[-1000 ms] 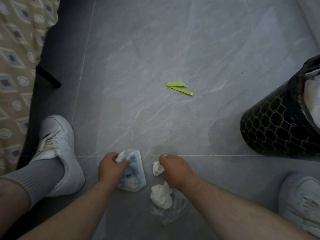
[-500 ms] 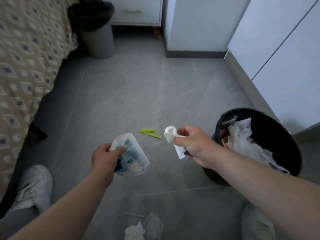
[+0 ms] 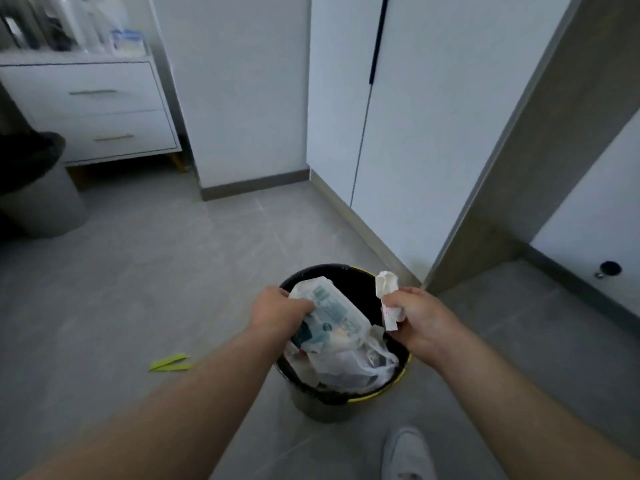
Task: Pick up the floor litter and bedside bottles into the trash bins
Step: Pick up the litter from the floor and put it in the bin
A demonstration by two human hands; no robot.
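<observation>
My left hand [image 3: 277,311] grips a clear plastic tissue packet [image 3: 334,313] with blue print, held over the mouth of the black trash bin [image 3: 332,396] with a yellow rim. My right hand [image 3: 419,315] pinches a crumpled white tissue [image 3: 387,287] above the bin's right edge. The bin holds white bags and paper litter. Green strips [image 3: 169,363] lie on the grey floor to the bin's left. Clear bottles [image 3: 72,22] stand blurred on the white bedside cabinet [image 3: 93,109] at the far left.
A second bin [image 3: 38,188], grey with a black liner, stands by the cabinet at the left. White wardrobe doors [image 3: 415,116] and a grey door frame [image 3: 519,161] rise behind the black bin. My white shoe [image 3: 407,455] is just below it.
I rose from a crouch and turned to the black bin. Both hands lifted their litter from the floor and now hold it over the bin's opening.
</observation>
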